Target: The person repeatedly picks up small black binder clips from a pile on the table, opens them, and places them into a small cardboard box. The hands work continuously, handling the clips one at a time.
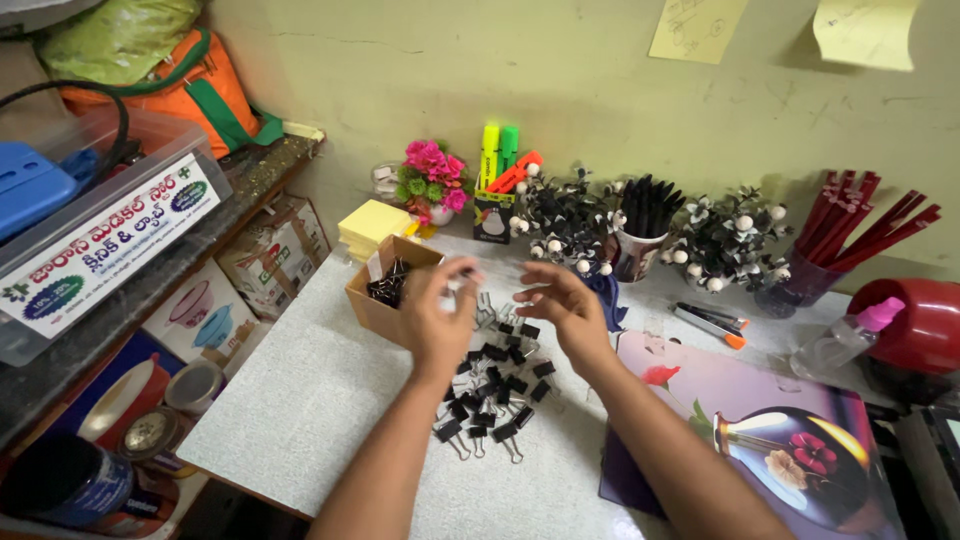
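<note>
Hovering Over the Clip Pile

Hovering above the desk, our left hand curls beside the cardboard box; whether it grips anything, we cannot tell. Our right hand spreads open, holding nothing. Black binder clips lie scattered directly below and between both hands, handles pointing in mixed directions, the pile running toward us.

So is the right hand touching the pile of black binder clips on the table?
Apart. The head view shows the right hand open and raised, with the binder clips lying on the table below and between both hands.
</note>
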